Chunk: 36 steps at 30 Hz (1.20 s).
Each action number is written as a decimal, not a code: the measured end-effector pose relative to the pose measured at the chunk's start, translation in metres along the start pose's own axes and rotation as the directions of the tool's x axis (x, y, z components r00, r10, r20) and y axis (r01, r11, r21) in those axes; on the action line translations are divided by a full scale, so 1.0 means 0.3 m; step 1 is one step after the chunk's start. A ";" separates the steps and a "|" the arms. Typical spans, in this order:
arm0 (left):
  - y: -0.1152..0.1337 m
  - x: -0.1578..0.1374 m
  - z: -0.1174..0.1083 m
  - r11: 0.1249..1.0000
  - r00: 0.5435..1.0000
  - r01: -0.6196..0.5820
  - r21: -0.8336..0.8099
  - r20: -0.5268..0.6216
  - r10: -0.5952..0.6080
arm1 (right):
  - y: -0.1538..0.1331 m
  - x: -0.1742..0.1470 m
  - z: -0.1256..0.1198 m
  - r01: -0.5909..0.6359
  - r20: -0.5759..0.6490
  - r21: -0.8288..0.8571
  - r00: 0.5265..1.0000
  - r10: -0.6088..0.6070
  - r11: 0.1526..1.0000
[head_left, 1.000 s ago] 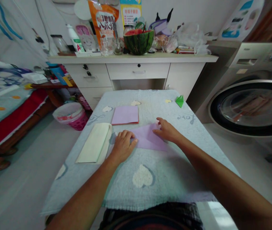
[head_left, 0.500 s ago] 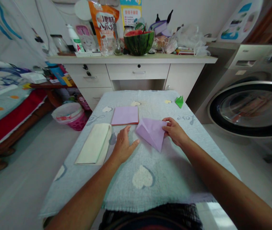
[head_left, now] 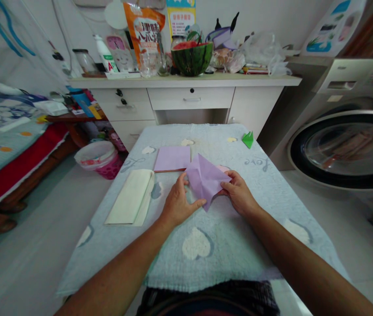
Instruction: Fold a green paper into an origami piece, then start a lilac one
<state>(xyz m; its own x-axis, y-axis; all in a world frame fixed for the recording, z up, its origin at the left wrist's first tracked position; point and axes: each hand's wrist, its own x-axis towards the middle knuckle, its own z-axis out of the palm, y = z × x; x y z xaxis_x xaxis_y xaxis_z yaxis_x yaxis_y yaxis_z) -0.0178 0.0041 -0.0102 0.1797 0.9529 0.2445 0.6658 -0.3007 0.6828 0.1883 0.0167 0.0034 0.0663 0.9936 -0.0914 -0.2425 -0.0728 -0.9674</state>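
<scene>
While the folded purple sheet at the centre of the frame is pinched at its right corner by the right hand, its left side is flanked by the left hand, thumb and fingers spread wide. At middle left, something reddish is seen in the lined bin.

- Pinching a creased purple sheet at its right corner with the right hand, over the middle of the table.
- Spreading the left hand along the sheet's left side.
- Having a purple-topped stack lying beyond the left hand, and a pale folded sheet near the table's left edge.
- Facing a folded green piece by the table's far right corner.
</scene>
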 end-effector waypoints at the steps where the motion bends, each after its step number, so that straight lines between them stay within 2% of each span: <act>1: 0.001 0.001 0.007 1.000 1.000 -0.006 0.019 -0.011 0.006 | -0.001 -0.003 0.002 -0.001 0.011 0.015 1.000 0.001 1.000; 6: -0.002 0.004 0.024 1.000 0.999 -0.001 -0.015 -0.037 0.000 | -0.009 -0.010 0.007 -0.006 0.045 0.122 0.999 0.001 0.993; 11: 0.012 0.005 0.008 0.970 0.999 0.028 -0.241 -0.028 -0.036 | -0.002 -0.012 0.006 -0.022 0.053 0.156 0.998 0.014 0.987; 15: 0.018 0.005 -0.009 0.914 0.994 0.075 -0.399 -0.042 -0.100 | 0.002 -0.013 -0.002 0.014 0.065 0.095 0.998 -0.020 0.995; 19: 0.008 0.019 -0.016 0.820 0.987 0.017 -0.572 -0.123 -0.106 | 0.005 -0.007 -0.011 0.107 0.065 -0.031 0.992 -0.105 0.994; 24: -0.014 0.043 -0.011 0.626 0.985 0.053 -0.778 -0.064 -0.163 | 0.016 0.000 -0.018 0.147 0.085 -0.209 0.988 -0.132 0.967; 27: -0.023 0.047 -0.009 0.571 0.968 0.080 -0.817 -0.073 -0.240 | 0.025 0.000 -0.023 0.171 0.121 -0.262 0.982 -0.143 0.950; 30: -0.027 0.045 -0.009 0.579 0.960 0.080 -0.811 -0.094 -0.264 | 0.032 -0.004 -0.030 0.263 0.135 -0.372 0.964 -0.228 0.890; 33: -0.024 0.042 -0.010 0.601 0.967 0.080 -0.795 -0.084 -0.239 | 0.036 -0.009 -0.037 0.386 0.143 -0.516 0.919 -0.367 0.765; 36: -0.020 0.040 -0.008 0.619 0.975 0.084 -0.781 -0.063 -0.212 | 0.040 -0.013 -0.042 0.460 0.197 -0.568 0.881 -0.429 0.683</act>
<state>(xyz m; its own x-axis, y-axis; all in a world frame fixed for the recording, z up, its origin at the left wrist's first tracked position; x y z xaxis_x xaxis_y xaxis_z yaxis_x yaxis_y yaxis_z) -0.0213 0.0173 -0.0098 -0.0115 0.9904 0.1375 -0.1377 -0.1378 0.9808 0.1974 0.0109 -0.0108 -0.0282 0.9240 0.3814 0.4144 0.3580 -0.8367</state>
